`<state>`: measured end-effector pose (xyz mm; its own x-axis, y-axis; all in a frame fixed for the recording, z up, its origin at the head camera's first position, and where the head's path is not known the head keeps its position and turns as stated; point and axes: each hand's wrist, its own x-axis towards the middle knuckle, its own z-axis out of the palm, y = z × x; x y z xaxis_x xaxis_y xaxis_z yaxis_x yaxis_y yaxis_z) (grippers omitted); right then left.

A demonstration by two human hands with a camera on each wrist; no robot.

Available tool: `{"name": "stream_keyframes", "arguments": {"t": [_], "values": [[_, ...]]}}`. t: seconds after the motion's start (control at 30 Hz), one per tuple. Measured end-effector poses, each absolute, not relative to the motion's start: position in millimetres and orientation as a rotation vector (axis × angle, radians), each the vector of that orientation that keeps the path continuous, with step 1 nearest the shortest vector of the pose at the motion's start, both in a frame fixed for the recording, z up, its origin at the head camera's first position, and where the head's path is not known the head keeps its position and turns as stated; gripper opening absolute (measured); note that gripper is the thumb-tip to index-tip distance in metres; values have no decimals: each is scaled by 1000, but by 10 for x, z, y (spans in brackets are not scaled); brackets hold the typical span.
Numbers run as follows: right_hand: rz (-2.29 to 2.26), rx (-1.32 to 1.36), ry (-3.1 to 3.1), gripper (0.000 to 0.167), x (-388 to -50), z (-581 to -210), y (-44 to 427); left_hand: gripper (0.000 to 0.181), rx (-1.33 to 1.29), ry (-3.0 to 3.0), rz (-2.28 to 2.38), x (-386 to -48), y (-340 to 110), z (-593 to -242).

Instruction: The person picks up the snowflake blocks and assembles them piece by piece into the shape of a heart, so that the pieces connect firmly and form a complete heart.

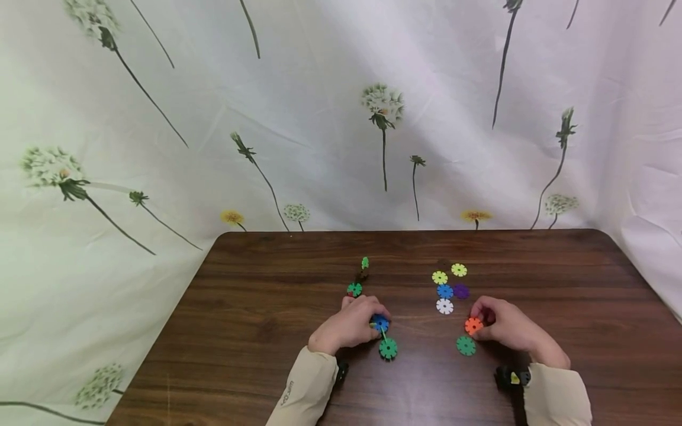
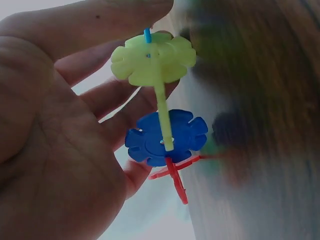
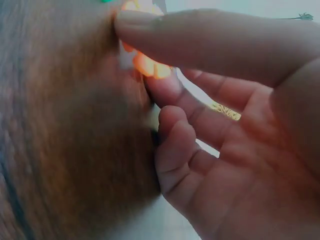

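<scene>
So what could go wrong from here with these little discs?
The left hand holds joined discs set at angles to each other, so a hard squeeze might loosen a joint. The right hand pinches the small orange disc, which could slip out. The loose green disc lies right by that hand and might get nudged.

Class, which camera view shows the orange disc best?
The head view: most of the notched face of the orange disc shows, pinched by the right hand. The right wrist view catches only a glaring, partly covered portion; the left wrist view does not clearly show it.
</scene>
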<state>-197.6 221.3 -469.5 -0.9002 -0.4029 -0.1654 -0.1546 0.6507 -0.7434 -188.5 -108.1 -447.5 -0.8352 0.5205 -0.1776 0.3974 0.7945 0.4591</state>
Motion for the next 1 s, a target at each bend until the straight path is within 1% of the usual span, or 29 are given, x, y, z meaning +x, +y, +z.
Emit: {"name": "stream_keyframes", "arguments": {"t": [0.27,0.47,0.63,0.77,0.83,0.87,0.97,1.0], "values": [[-1192,-436,2612,17,-2008,-4726,2227,29,681,2631,635,-1877,-1038,-4490],[-1381,-500,2623,20,-2021,-4701,2132,27,715,2610,630,-1877,-1020,-4508],[-1563,-573,2451,19,-2028,-4708,1949,29,740,2605,601,-1843,-1009,-4503],[-1585,-592,2302,18,-2003,-4722,1782,38,724,2646,628,-1764,-1051,-4429],[-1577,-605,2241,19,-1978,-4732,1694,39,681,2680,715,-1693,-1100,-4373],[-1577,-612,2206,19,-1964,-4738,1652,36,639,2695,793,-1650,-1129,-4347],[-1572,-648,2118,17,-1923,-4755,1554,18,464,2680,1127,-1507,-1211,-4297],[-1566,-664,2096,15,-1913,-4759,1531,17,402,2611,1260,-1451,-1233,-4299]]}}
